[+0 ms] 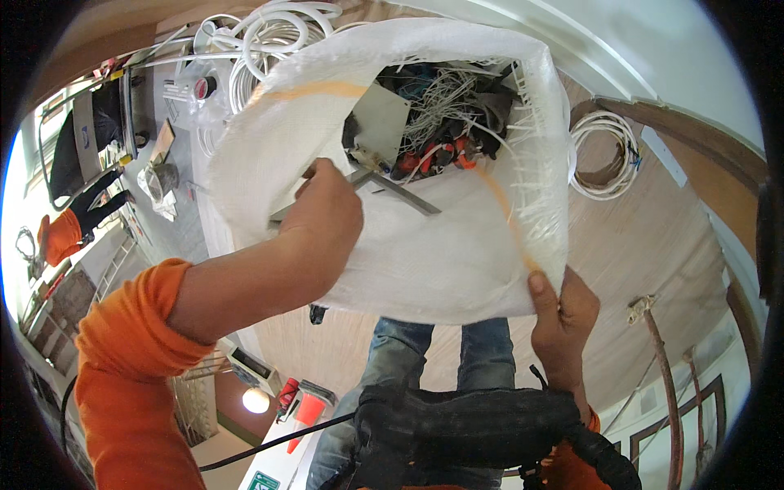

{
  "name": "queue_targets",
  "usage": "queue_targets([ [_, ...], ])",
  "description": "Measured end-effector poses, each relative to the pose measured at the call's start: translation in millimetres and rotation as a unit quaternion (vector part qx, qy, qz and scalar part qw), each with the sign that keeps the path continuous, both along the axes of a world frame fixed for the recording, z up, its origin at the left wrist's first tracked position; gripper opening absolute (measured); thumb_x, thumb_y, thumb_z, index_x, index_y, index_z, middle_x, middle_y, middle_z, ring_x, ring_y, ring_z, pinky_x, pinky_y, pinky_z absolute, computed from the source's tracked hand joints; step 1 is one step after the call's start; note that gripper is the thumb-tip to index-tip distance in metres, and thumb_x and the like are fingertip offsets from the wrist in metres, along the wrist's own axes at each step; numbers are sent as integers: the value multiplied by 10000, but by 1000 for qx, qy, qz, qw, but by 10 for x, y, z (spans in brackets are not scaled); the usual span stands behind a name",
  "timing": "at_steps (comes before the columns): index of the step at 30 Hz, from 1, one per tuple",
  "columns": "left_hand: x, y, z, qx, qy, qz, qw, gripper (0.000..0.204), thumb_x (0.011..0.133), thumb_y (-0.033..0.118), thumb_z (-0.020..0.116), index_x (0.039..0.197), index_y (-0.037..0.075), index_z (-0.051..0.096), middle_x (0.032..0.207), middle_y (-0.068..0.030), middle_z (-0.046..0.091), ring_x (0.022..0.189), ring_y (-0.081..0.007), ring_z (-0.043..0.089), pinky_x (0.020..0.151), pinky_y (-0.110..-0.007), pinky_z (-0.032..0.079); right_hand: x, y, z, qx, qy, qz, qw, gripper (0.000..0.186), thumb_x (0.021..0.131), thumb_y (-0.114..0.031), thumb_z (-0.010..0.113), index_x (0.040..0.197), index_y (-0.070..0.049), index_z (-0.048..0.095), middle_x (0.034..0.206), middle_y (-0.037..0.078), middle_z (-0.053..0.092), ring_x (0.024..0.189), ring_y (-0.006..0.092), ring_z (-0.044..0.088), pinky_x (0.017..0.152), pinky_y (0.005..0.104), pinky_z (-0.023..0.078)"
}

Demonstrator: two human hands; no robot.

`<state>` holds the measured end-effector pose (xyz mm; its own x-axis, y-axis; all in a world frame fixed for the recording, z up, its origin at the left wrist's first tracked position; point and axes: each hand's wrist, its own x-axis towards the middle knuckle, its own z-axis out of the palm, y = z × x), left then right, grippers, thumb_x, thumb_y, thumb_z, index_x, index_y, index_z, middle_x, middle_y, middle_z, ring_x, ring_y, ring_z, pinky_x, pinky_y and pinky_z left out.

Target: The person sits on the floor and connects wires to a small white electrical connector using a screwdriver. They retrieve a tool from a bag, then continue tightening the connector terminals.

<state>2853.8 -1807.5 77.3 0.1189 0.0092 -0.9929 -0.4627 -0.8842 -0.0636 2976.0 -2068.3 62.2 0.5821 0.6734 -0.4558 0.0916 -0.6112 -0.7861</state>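
A large white woven sack (408, 261) with faded orange stripes fills the middle of the view, its mouth gaping at the top. Inside lie a tangle of thin grey-white wires (445, 106), orange-and-black pieces (441, 157) and a pale flat panel (380, 118). My left hand (327, 200) is closed over the left side of the opening, around a bent grey metal strip (408, 198) whose ends show on both sides of the fist. At the sack's lower right corner, my right hand (567, 314) pinches the fabric, thumb on top. The sack's lower contents are hidden.
Coiled white conduit (278, 37) lies behind the sack, and a white cable coil (604, 155) rests on the wooden floor (645, 245) to the right. A brown pole (665, 384) stands at right. Another person in orange (61, 237) is at far left.
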Motion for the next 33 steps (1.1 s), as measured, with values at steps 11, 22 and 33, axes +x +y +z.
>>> queue_targets([
  [11, 17, -194, -217, -166, -77, 5, 983, 354, 860, 194, 674, 1142, -6, 752, 1168, -159, 650, 1104, -292, 608, 979, -451, 440, -266, 1, 29, 47, 86, 13, 995, 181, 962, -143, 694, 958, 38, 698, 735, 154, 628, 588, 294, 633, 539, 410, 475],
  [22, 64, 67, -1294, -193, 55, 442, 874, 751, 860, 222, 665, 1480, -107, 399, 1254, -343, 657, 1132, -470, 674, 953, -496, 551, -211, -202, 7, 12, 120, 6, 993, 189, 955, -132, 701, 1007, 50, 700, 753, 177, 658, 616, 310, 663, 582, 388, 497],
  [33, -451, -297, -1118, -246, -130, 423, 863, 738, 821, 162, 709, 1513, 74, 469, 1424, -193, 565, 1328, -369, 560, 1106, -501, 469, -169, -390, 3, -15, 23, -25, 999, 258, 1007, -186, 650, 978, 62, 713, 731, 161, 654, 598, 249, 631, 577, 363, 475],
])
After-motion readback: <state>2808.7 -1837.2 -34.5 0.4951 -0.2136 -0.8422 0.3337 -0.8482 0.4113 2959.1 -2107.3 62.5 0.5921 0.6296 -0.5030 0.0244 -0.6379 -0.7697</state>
